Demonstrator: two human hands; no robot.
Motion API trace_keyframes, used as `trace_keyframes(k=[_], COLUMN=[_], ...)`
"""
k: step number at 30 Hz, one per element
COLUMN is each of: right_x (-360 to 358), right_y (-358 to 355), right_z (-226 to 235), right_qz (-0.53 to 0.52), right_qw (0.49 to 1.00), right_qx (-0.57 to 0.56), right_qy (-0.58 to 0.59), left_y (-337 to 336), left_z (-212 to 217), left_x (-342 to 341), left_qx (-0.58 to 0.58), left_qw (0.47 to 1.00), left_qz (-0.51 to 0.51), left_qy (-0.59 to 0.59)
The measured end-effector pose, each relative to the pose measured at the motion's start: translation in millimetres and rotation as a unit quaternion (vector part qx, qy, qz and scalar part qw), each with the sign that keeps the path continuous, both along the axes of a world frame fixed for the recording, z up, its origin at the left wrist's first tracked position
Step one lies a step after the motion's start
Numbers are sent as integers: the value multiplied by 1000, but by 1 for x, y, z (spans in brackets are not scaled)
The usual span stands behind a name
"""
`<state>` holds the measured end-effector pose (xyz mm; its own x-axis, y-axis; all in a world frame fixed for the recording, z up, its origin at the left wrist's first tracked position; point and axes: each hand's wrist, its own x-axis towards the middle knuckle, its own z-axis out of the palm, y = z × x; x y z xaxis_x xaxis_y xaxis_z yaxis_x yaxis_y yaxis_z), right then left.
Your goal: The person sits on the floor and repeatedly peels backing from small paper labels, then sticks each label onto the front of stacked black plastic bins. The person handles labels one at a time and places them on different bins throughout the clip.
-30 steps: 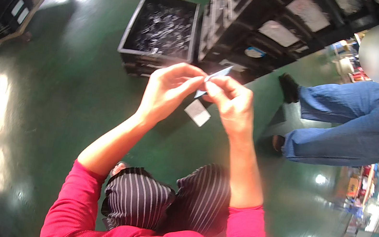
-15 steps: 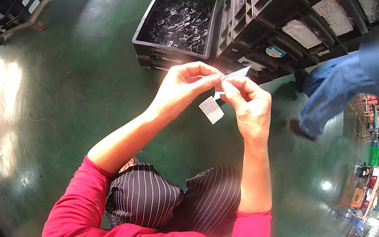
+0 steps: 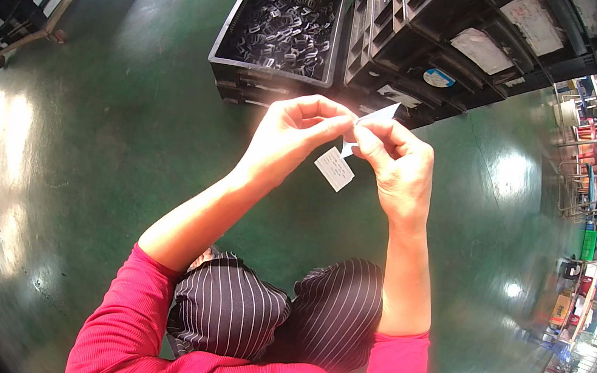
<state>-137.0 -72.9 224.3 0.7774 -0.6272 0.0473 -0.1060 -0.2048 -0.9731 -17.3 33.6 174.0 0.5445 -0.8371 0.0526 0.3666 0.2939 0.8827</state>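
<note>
My left hand and my right hand meet at the fingertips, in front of my knees and just short of the black crate. Both are closed in a pinch on a pale bluish-white piece of paper, whose pointed corner sticks out above the right fingers. Below the fingertips hangs a small white label with printed lines, tilted and seemingly joined to the paper by a short pale strip. My fingers hide the middle of the paper, so how the pieces connect cannot be made out.
An open black crate full of small dark metal buckle-like parts stands ahead on the green floor. Stacked black crates with paper labels rise at its right. A wheeled trolley with boxes stands far left.
A person in blue trousers, at the right before, has left the view. My hands keep the same pinch on the paper, with only a slight shift.
</note>
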Motion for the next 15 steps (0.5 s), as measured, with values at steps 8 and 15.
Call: trace_keyframes(k=[8,15], right_x=[3,3], right_y=[6,12], right_z=[4,8], right_qz=[-17,-39], right_qw=[999,994], right_qx=[-32,-94], right_qy=[21,46], left_y=[2,1], left_z=[10,8], left_x=[-6,-2], left_qx=[28,7], left_qw=[942,868], left_qz=[158,232], left_qy=[-295,-439])
